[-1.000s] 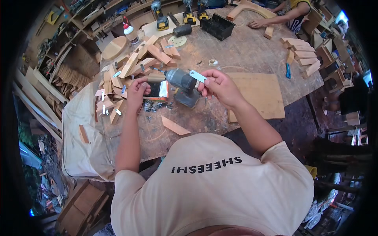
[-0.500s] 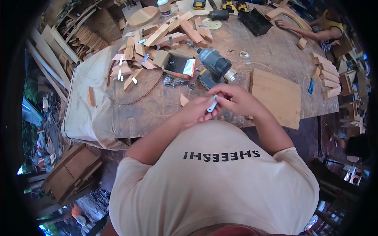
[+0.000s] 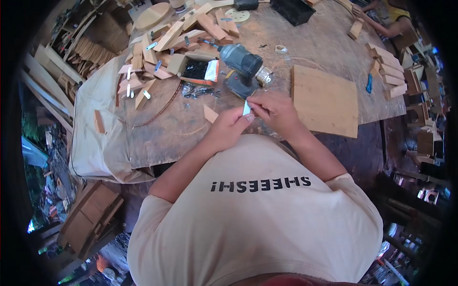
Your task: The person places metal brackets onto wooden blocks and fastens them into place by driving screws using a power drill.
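Observation:
Close to my chest, at the table's near edge, I hold a small pale metal plate (image 3: 246,108) that stands nearly upright between my two hands. My left hand (image 3: 226,127) is closed around its lower part, thumb along the side. The fingertips of my right hand (image 3: 275,110) pinch at its upper end; whether they also hold a screw is too small to see. Just beyond my hands a grey cordless drill (image 3: 241,59) stands on the table, its bit pointing left. Left of the drill, an open cardboard box (image 3: 194,82) holds dark screws, with more scattered in front of it.
A pile of wooden blocks (image 3: 164,40), several bearing similar plates, lies at the far left. A square wooden board (image 3: 324,102) sits to the right, with stacked wood pieces (image 3: 389,71) beyond it. A co-worker's arm (image 3: 377,24) rests at the far right.
The plate has turned more upright in my hands, and my left thumb now lies along it. My view has shifted, so the tabletop things appear higher and farther left.

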Motion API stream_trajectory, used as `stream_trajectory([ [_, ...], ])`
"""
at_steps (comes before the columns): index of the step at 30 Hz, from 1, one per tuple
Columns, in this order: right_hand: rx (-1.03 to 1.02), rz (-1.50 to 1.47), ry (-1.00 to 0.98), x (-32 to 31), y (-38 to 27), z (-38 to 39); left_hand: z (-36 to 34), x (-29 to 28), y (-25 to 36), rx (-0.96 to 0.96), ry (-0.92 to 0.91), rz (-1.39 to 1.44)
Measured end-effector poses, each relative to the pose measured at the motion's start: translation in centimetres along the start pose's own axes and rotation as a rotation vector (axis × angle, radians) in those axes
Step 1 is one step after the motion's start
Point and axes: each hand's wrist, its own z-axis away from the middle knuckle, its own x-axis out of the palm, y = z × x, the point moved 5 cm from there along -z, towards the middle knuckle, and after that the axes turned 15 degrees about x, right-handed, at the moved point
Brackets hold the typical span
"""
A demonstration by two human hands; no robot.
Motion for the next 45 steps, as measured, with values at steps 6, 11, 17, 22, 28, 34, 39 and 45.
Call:
stream_trajectory([
  [6, -0.047, 0.037, -0.051, 0.3, 0.4, 0.9, 0.2, 0.1, -0.1, 0.076, 0.002, -0.177],
  [11, 0.005, 0.031, -0.08, 0.4, 0.5, 1.3, 0.0, 0.6, 1.4, 0.043, -0.028, -0.134],
  [17, -0.019, 0.0, -0.04, 0.7, 0.7, 1.5, 0.3, 0.3, 0.3, -0.053, 0.015, -0.097],
  [22, -0.058, 0.018, -0.058, 0.7, 0.4, 1.1, 0.4, 0.4, 0.3, 0.033, 0.052, -0.034],
  [28, -0.08, -0.005, -0.03, 1.0, 0.4, 1.0, 0.1, 0.0, 0.7, 0.011, -0.014, -0.149],
  [34, -0.068, 0.003, 0.001, 1.7, 0.5, 1.6, 0.5, -0.1, -0.6, 0.008, 0.024, -0.117],
  [39, 0.056, -0.117, -0.014, 1.8, 1.4, 1.8, 0.3, -0.1, -0.1, 0.014, 0.044, -0.093],
  [45, 0.271, -0.287, -0.045, 1.3, 1.4, 1.4, 0.3, -0.4, -0.4, -0.058, 0.035, -0.074],
])
